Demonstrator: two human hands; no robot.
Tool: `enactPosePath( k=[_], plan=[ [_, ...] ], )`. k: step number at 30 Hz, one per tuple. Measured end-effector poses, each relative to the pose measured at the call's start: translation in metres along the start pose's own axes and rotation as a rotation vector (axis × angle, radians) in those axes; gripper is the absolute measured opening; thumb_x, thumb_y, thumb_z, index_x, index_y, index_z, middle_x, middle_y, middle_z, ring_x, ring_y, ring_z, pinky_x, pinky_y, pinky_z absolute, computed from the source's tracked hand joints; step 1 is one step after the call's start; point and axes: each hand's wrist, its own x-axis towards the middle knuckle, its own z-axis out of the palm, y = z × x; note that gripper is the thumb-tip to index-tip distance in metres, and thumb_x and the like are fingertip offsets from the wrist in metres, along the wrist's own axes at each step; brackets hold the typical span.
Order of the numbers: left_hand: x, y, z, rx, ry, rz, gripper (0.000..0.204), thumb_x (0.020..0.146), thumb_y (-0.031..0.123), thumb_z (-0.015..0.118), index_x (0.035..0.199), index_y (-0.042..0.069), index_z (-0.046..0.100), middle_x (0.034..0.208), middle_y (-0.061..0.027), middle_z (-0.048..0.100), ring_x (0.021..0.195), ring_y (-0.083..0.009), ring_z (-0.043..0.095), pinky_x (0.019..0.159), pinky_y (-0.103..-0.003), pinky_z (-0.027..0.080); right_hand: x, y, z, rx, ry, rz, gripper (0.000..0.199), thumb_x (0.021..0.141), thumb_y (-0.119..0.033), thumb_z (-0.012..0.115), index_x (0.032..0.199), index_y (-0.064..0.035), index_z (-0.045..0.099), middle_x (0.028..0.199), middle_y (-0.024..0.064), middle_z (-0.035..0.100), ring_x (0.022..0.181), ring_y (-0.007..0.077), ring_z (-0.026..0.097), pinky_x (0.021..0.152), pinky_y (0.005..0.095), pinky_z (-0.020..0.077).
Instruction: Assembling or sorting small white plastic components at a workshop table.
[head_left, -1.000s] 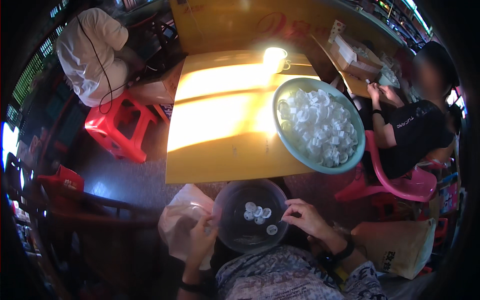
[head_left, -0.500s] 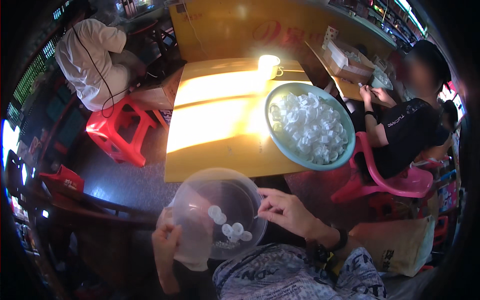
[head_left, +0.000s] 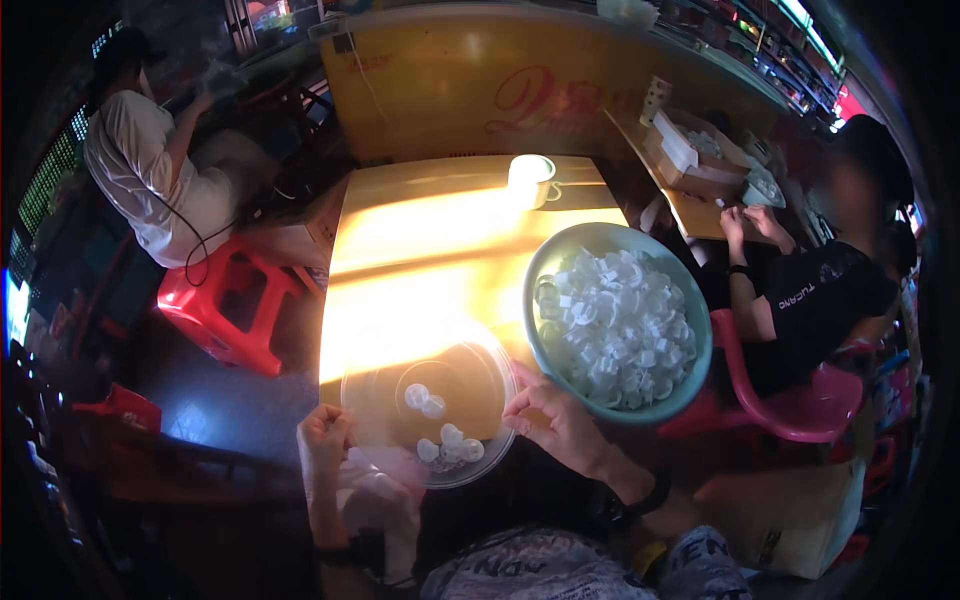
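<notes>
A shallow round clear plastic tub (head_left: 395, 450) is over the near edge of the yellow table, with several small round whitish plastic pieces (head_left: 450, 445) inside. My right hand (head_left: 562, 428) is at the tub's right rim, thumb and fingers pinched there. My left hand (head_left: 326, 442) is closed beside the left rim, its fingers curled inward. What it holds, if anything, is hidden. To the right of the tub, a large pale-green basin (head_left: 536, 345) is heaped with white translucent plastic pieces (head_left: 625, 325).
A cup (head_left: 530, 180) stands at the far side of the sunlit table (head_left: 365, 215). On the right, a person in black (head_left: 820, 290) works by a cardboard box (head_left: 690, 160). Another person (head_left: 150, 190) sits on a red stool (head_left: 225, 315) at left. A paper bag (head_left: 790, 515) lies near my right arm.
The tub has moved forward over the table's near edge, my hands moving with it. The view has tilted up. The person at left has turned and raised an arm.
</notes>
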Motion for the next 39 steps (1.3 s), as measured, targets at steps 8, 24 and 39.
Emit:
enactPosePath(
  k=[8,24,39],
  plan=[
    [0.018,0.012,0.003,-0.003,0.001,-0.029,0.018,0.084,0.017,0.062,0.073,0.002,0.059,0.052,0.0004,0.050,0.040,-0.0040,0.042,0.037,-0.020,0.030,0.030,0.001,-0.008,-0.082,-0.044,0.086,0.015,0.085,-0.016,0.065,0.093,-0.0044,0.060,0.139,0.0266,0.038,0.128,0.0363,0.041,0.104,0.0386,0.0334],
    [-0.005,0.029,0.027,-0.472,-0.052,0.176,0.030,0.092,0.011,0.050,0.119,-0.002,0.049,0.101,-0.0110,0.059,0.086,-0.0133,0.056,0.077,-0.024,0.045,0.015,-0.017,0.019,-0.161,0.165,-0.067,0.008,0.082,-0.005,0.067,0.088,-0.0025,0.062,0.111,0.0150,0.061,0.097,0.0243,0.063,0.083,0.0328,0.0492],
    [-0.035,0.027,0.094,-0.851,-0.462,0.049,0.043,0.090,0.001,0.057,0.128,0.004,0.039,0.128,-0.0212,0.051,0.116,-0.0233,0.053,0.101,-0.035,0.042,0.033,-0.020,0.054,0.162,0.199,-0.141,0.010,0.087,-0.010,0.064,0.091,-0.0013,0.063,0.102,0.0117,0.066,0.083,0.0168,0.066,0.066,0.0273,0.0531]
  ],
)
